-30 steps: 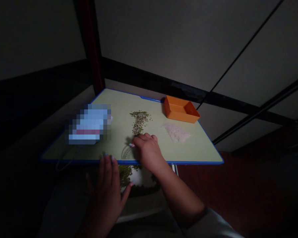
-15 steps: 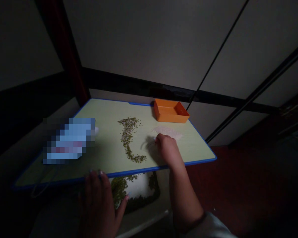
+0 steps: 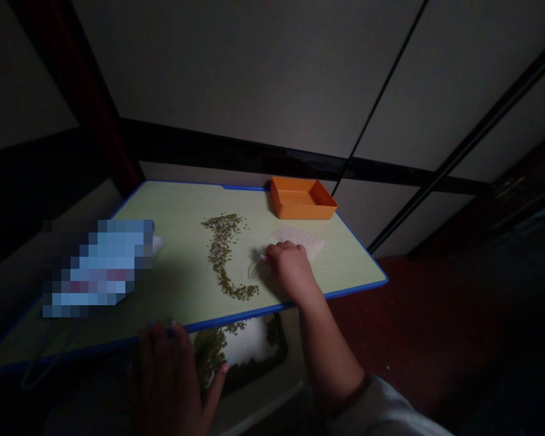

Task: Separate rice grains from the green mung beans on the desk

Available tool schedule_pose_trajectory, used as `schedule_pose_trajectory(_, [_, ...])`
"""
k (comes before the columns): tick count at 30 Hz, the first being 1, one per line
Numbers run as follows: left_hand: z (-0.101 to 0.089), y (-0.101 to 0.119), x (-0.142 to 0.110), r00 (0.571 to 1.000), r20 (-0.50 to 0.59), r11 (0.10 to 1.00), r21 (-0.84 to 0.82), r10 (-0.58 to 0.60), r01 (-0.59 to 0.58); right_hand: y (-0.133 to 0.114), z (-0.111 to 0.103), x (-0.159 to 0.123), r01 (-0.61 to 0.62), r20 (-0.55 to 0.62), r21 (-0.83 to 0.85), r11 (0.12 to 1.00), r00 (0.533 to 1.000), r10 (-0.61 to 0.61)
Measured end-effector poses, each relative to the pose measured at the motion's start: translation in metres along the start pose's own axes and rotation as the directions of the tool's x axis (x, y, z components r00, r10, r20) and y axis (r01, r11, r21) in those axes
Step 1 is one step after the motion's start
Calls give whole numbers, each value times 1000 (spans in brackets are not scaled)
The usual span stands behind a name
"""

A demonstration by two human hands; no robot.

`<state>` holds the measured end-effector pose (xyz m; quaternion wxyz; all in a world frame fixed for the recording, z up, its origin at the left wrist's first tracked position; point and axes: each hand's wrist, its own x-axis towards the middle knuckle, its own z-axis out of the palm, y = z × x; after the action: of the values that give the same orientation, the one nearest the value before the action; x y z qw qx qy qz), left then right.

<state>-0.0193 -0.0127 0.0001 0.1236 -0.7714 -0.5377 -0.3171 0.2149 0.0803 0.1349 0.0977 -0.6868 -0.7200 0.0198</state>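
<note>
My right hand [image 3: 290, 269] is over the table, its fingers closed in a pinch at the near left side of a patch of pale grains [image 3: 306, 237]. Whatever the fingertips hold, if anything, is too small to make out. Thin curved dark and light lines show on the tabletop just left of them. Further left, small green beans [image 3: 222, 242] lie in a loose, hooked strip. My left hand [image 3: 170, 369] rests at the table's front edge with its fingers stretched and the thumb apart, holding nothing. Below that edge, a white container [image 3: 249, 345] has more green beans around its bottom.
An orange open box [image 3: 304, 203] stands at the back right of the pale green table [image 3: 181, 212] with a blue rim. A blurred-out light blue item [image 3: 104, 260] lies at the left. Pale cabinet panels [image 3: 236, 72] rise behind; red floor [image 3: 354, 321] shows at right.
The view has shifted, so the table sits further left. My right hand has moved slightly left relative to the pale grains, still pinched. My left hand stays at the front edge.
</note>
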Motion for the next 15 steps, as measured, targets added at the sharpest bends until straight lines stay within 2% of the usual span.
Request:
schedule_pose_trajectory(6, [3,-3,-3,1000,1,1000,8,2,-2,3,1,-4,79,28,5,997,996,-80])
schedule_pose_trajectory(15, [5,4,1,1000,21,1000,14,-19,19,15,-3,-19,57,5,-7,998,998,-57])
